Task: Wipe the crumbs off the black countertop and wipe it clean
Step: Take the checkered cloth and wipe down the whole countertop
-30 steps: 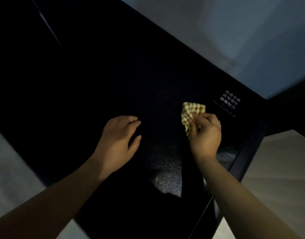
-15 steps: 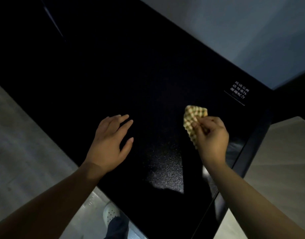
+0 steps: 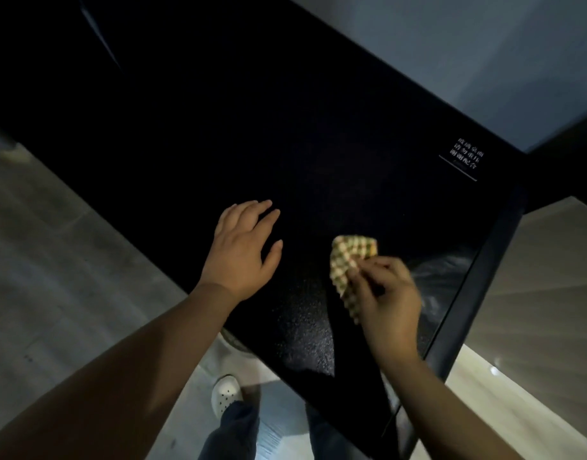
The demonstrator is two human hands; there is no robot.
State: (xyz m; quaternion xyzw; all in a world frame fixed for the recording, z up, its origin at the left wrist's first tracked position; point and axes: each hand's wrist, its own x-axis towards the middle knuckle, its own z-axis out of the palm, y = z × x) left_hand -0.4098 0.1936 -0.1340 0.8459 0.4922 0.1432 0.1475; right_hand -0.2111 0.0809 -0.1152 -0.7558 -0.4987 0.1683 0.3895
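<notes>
The black countertop [image 3: 285,134] runs diagonally across the view, dark and glossy, with a speckled lit patch near its front edge. My right hand [image 3: 387,297] pinches a yellow-and-red checked cloth [image 3: 347,260] and holds it down on the surface near the right end. My left hand [image 3: 244,249] lies flat on the countertop to the left of the cloth, fingers spread and straight. Any crumbs are too small to make out in the dim light.
A white printed label [image 3: 465,157] sits at the far right corner of the countertop. The counter's right rim [image 3: 478,283] drops to a pale floor. Below the front edge I see my white shoe [image 3: 225,393] and dark trouser legs.
My right hand has drawn the cloth back toward the front edge, away from the label. The view has tilted down, and the floor and my shoe have come into view.
</notes>
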